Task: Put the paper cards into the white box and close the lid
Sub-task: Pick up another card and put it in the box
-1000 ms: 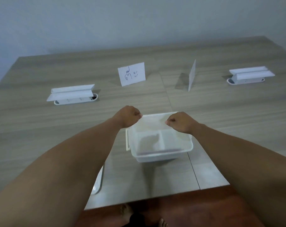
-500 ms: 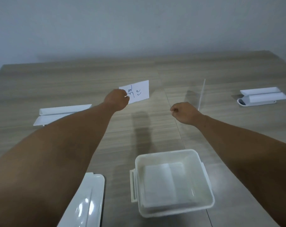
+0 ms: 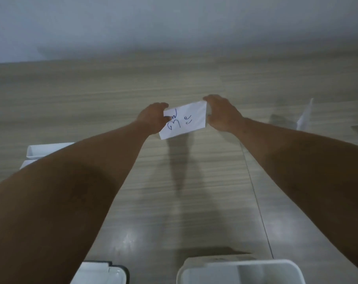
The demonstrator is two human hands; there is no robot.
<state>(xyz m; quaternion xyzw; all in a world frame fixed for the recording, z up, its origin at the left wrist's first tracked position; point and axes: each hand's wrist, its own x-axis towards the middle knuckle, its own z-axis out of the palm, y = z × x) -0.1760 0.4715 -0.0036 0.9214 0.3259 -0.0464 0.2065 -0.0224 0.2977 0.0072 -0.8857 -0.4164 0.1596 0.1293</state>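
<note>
Got the scribbled paper card (image 3: 185,120) pinched between my left hand (image 3: 153,117) and right hand (image 3: 223,113), lifted off the worktop (image 3: 92,95). Next I'd guess: bring it back to the white box (image 3: 231,271) near me and drop it in.

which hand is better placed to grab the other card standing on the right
Right, probably. The right hand is nearer the standing card; the left hand sits farther away, across the written card both hold.

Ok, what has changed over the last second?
Both hands left the white box and reached forward. The left hand gripped the written card first; the right hand has now joined, holding its other end. The second card stays standing; the lid stays off.
</note>
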